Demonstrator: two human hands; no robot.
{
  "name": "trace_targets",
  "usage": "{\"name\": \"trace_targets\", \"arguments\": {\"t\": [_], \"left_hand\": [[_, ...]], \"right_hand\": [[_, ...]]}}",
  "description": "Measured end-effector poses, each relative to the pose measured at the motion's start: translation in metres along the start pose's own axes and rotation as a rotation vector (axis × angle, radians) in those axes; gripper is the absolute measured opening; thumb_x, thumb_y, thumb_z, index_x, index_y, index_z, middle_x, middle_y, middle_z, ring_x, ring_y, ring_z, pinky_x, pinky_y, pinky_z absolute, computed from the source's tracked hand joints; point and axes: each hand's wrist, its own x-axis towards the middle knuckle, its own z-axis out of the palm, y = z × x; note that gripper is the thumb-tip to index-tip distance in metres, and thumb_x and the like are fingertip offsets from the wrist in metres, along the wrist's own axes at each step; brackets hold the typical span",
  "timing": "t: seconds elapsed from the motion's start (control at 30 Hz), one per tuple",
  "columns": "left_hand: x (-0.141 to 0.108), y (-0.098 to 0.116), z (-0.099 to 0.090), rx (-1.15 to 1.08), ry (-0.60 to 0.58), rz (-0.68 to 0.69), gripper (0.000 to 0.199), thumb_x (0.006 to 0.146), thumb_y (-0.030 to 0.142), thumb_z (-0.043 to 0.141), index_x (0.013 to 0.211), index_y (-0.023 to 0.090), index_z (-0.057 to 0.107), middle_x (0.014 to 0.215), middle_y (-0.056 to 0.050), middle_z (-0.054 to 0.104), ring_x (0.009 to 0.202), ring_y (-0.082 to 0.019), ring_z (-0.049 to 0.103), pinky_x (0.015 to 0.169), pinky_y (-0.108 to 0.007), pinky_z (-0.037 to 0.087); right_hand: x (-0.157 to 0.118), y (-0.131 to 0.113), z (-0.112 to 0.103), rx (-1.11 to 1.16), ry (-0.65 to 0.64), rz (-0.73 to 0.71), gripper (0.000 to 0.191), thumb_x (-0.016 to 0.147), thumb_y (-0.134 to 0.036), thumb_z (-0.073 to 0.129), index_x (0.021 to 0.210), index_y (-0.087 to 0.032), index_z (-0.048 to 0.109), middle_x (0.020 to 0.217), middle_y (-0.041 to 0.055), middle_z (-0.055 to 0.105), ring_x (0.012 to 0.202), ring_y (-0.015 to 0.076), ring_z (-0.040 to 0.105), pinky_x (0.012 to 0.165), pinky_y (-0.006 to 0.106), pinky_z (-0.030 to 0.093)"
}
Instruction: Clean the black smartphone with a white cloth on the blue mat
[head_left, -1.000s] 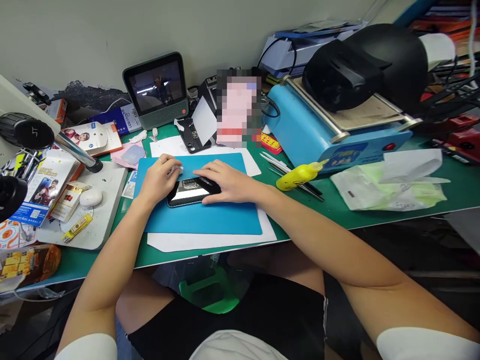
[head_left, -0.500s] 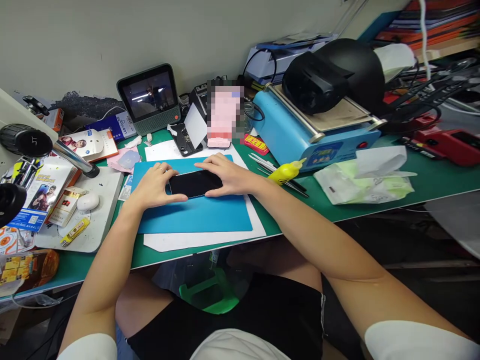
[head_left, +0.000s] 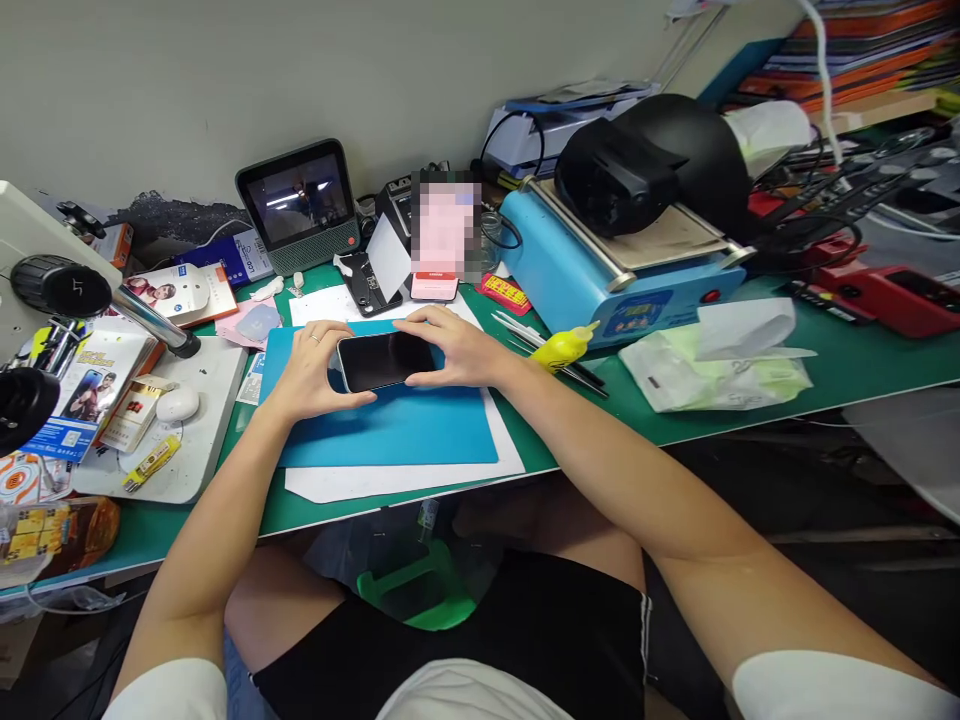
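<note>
A smartphone [head_left: 386, 361] with a dark screen faces up, held level at or just over a blue mat [head_left: 390, 430]. My left hand [head_left: 313, 370] curves around its left end, fingers at the upper corner and thumb along the lower edge; a small gap shows between palm and phone. My right hand [head_left: 454, 348] grips the right end between thumb and fingers, covering that end. White paper [head_left: 405, 484] lies under the mat. Behind it are an opened phone part [head_left: 369, 285] and a propped phone with a pink, partly blurred screen [head_left: 444, 225].
At right are a yellow bottle [head_left: 562, 348], thin tools [head_left: 517, 327], a blue machine [head_left: 562, 265] carrying a black headset [head_left: 619, 170], and a tissue pack [head_left: 716, 365]. At left stands a microscope-like stand [head_left: 154, 320] with a lighter [head_left: 151, 462] on its base. A smart display [head_left: 300, 205] stands behind.
The camera view has shifted slightly. The phone's left end now shows a little more clear of my left palm, and both hands remain around it.
</note>
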Motion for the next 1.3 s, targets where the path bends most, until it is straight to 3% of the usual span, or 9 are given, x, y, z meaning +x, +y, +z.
{"name": "trace_targets", "arguments": {"t": [0.3,0.5,0.7,0.93,1.3], "left_hand": [[0.000,0.010,0.002,0.081,0.197,0.113,0.085,0.069,0.084,0.080,0.130,0.026,0.066,0.125,-0.012,0.075,0.124,-0.038,0.062,0.111,-0.056,0.038],[-0.001,0.021,0.013,0.081,0.197,0.148,0.089,0.068,0.086,0.079,0.130,0.024,0.065,0.121,-0.014,0.076,0.115,-0.037,0.067,0.103,-0.057,0.046],[-0.002,0.026,0.019,0.068,0.234,0.284,0.089,0.072,0.080,0.082,0.136,0.022,0.060,0.119,-0.015,0.076,0.114,-0.036,0.069,0.096,-0.053,0.056],[-0.003,0.023,0.021,0.040,0.246,0.309,0.094,0.071,0.078,0.084,0.143,0.024,0.057,0.121,-0.015,0.075,0.118,-0.038,0.067,0.100,-0.055,0.056],[-0.003,0.022,0.024,0.059,0.235,0.315,0.092,0.071,0.082,0.081,0.140,0.025,0.060,0.119,-0.015,0.076,0.117,-0.038,0.067,0.099,-0.056,0.057]], "right_hand": [[0.007,-0.023,0.007,0.042,0.025,-0.088,0.087,0.088,-0.070,0.075,0.160,-0.028,0.051,0.144,0.0168,0.060,0.133,0.0390,0.056,0.114,0.064,0.047],[0.007,-0.049,0.013,0.009,0.041,-0.173,0.095,0.082,-0.082,0.072,0.157,-0.031,0.047,0.158,0.0167,0.050,0.143,0.0439,0.048,0.120,0.067,0.038],[0.002,-0.052,0.014,-0.050,0.081,-0.223,0.090,0.082,-0.082,0.072,0.152,-0.032,0.047,0.153,0.0165,0.053,0.139,0.0412,0.053,0.115,0.066,0.044],[0.001,-0.055,0.015,-0.013,0.036,-0.193,0.091,0.078,-0.082,0.076,0.151,-0.035,0.049,0.155,0.0143,0.050,0.141,0.0431,0.051,0.117,0.067,0.041],[0.000,-0.058,0.015,-0.007,0.116,-0.281,0.094,0.080,-0.079,0.078,0.154,-0.036,0.041,0.154,0.0136,0.048,0.141,0.0410,0.049,0.116,0.065,0.044]]}}
